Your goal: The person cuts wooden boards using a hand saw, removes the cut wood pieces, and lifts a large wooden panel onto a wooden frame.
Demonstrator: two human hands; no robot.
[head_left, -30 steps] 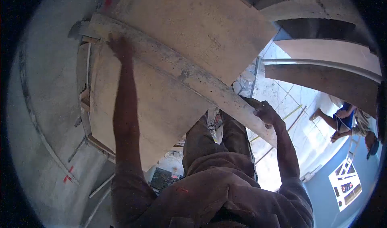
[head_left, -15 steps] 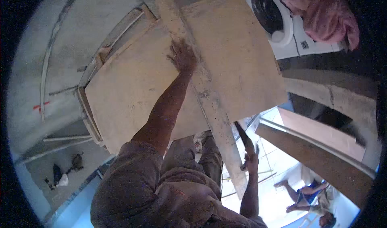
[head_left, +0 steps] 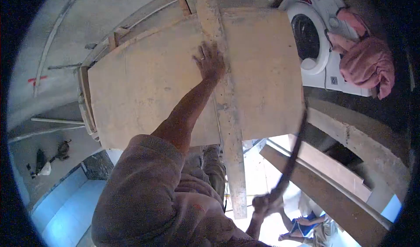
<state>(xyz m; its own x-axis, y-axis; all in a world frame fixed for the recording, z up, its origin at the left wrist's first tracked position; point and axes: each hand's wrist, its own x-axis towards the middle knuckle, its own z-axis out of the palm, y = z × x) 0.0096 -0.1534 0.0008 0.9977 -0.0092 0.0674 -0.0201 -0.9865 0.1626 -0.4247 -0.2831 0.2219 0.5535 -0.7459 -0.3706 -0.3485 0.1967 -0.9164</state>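
A long narrow board [head_left: 228, 116] lies across two wide plywood panels [head_left: 153, 85], its near end sticking out past their front edge. My left hand [head_left: 211, 62] rests flat with spread fingers at the board's left edge, partly on the left panel. My right hand [head_left: 264, 205], blurred, is closed around the handle end of a long dark tool [head_left: 294, 153] to the right of the board's near end. The tool points up and away, its far end near the right panel's corner; what kind of tool it is cannot be made out.
A white washing machine [head_left: 313, 41] with a pink cloth [head_left: 369, 63] stands at upper right. Long planks [head_left: 323, 190] and a concrete ledge [head_left: 350, 133] run along the right. Another person [head_left: 308, 225] sits low at bottom right. A concrete wall [head_left: 30, 67] is at left.
The view has turned, bringing the washing machine into sight. My left hand has moved nearer along the board. My right hand has lifted off the board, with the dark tool now raised.
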